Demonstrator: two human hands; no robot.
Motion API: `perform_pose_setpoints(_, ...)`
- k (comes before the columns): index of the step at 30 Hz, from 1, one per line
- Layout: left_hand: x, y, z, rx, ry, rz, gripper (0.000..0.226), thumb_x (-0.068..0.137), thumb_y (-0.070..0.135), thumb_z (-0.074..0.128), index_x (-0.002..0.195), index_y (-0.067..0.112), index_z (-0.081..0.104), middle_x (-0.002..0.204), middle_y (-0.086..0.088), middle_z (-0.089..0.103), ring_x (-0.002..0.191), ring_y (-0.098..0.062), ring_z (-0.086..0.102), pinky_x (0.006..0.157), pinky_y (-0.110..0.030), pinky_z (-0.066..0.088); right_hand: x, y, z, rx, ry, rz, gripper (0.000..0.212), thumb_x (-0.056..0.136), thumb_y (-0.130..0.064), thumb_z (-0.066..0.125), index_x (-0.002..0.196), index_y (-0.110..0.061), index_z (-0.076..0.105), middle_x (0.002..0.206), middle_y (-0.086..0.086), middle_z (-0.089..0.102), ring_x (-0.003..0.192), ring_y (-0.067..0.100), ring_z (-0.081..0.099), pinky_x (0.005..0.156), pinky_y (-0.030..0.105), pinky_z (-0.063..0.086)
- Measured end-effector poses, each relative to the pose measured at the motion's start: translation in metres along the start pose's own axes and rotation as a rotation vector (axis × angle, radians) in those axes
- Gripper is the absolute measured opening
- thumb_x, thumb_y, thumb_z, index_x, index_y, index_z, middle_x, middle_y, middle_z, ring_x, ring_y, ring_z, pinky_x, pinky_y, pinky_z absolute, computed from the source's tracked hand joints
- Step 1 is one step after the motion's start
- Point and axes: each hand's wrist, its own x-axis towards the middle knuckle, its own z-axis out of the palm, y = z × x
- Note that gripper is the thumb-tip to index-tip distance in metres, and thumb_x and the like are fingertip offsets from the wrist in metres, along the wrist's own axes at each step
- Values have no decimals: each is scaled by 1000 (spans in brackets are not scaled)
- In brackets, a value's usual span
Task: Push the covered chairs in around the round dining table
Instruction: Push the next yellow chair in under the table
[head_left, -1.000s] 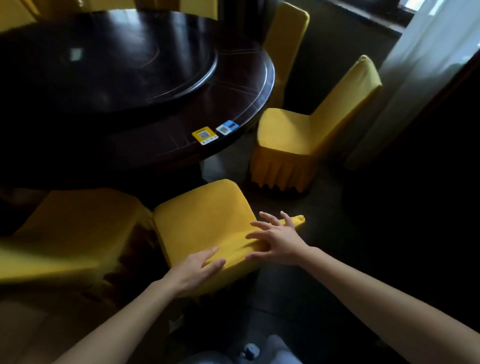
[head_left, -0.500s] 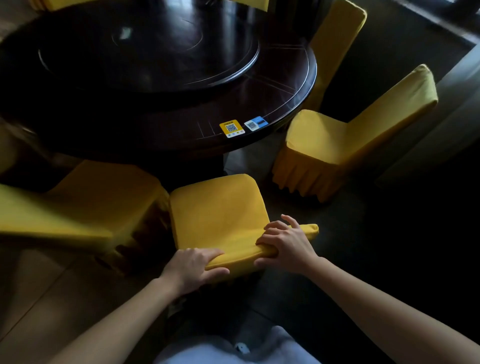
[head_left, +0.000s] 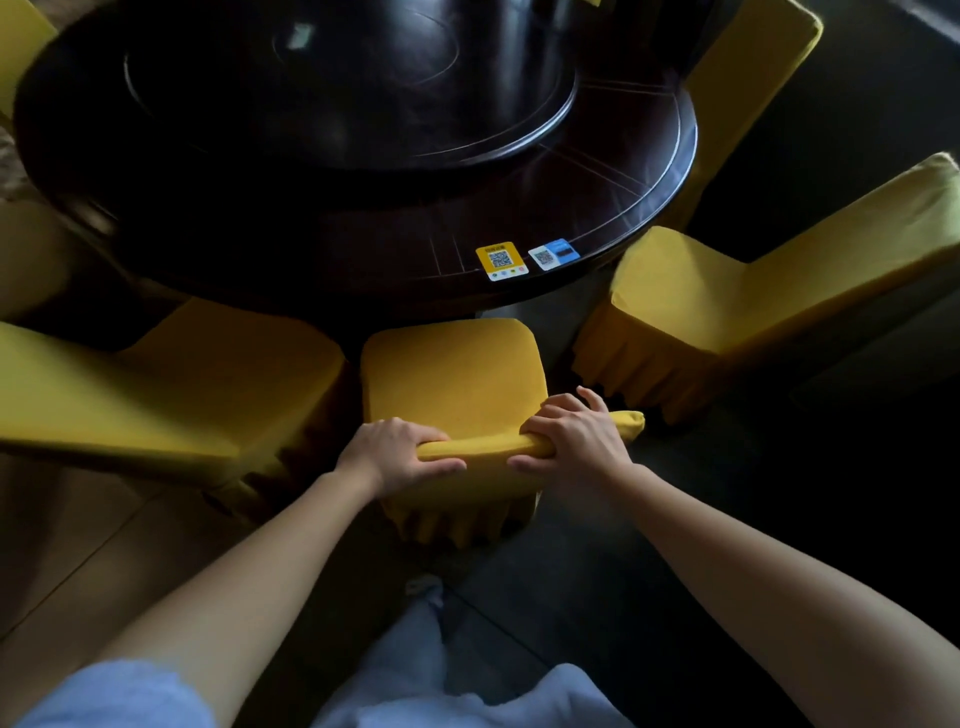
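We've got both hands on the backrest top of the middle chair (head_left: 452, 374), at the near side of the round table (head_left: 260, 249), seat front right at the table's rim; can't tell if it goes under. Our left hand (head_left: 395, 452) wraps the backrest's left end, fingers curled over the front & thumb along the back. Our right hand (head_left: 576, 441) grips near the right end likewise, w/ the cover's corner poking out past it. Cover: mustard-yellow fabric, smooth on the seat, pleated skirt below. On the table by that rim lie a yellow QR sticker (head_left: 501, 260) & a blue-white sticker (head_left: 553, 254), outside the dark turntable (head_left: 353, 78) at the table's centre. The left chair (head_left: 171, 384) & right chair (head_left: 727, 306), same covers, flank ours, angled twd the table.
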Motion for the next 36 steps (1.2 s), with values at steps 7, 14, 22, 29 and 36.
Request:
perform_pose_setpoints(7,46,-21,-19,-29,-16,-10,101,54,98,12,113,35,65,93,9,69,77,-7,61,66,-27,55,51,16,-7,-17,-44,35,91,65,-93,9,107,-35,66,105,-11,68,110,15,57,110,45,26)
perform_pose_setpoints(14,74,-37,-29,-76,18,-8,93,58,96,21,109,33,68,99,11,69,82,-7,62,67,-27,55,83,27,-9,-36,-28,0,84,70,-90,15,107,-35,67,104,-12,68,107,14,58,110,44,27)
perform_pose_setpoints(22,101,-48,-36,-83,31,-26,100,55,97,16,109,31,68,104,9,68,86,-9,60,67,-26,51,112,39,-14,-16,-61,19,80,71,-89,20,109,-35,66,105,-13,68,108,13,58,111,43,27)
perform_pose_setpoints(29,111,-49,-37,-68,-75,-79,93,59,92,29,118,29,63,114,8,64,97,-11,58,77,-31,52,117,46,-14,-10,-63,3,81,71,-89,20,108,-34,66,105,-12,68,104,12,60,107,39,31)
perform_pose_setpoints(36,111,-50,-38,-78,-90,-92,79,66,84,39,116,29,64,113,6,64,96,-11,58,75,-30,51,117,41,-17,-8,-84,26,89,67,-92,12,108,-34,65,103,-11,68,102,12,61,107,40,31)
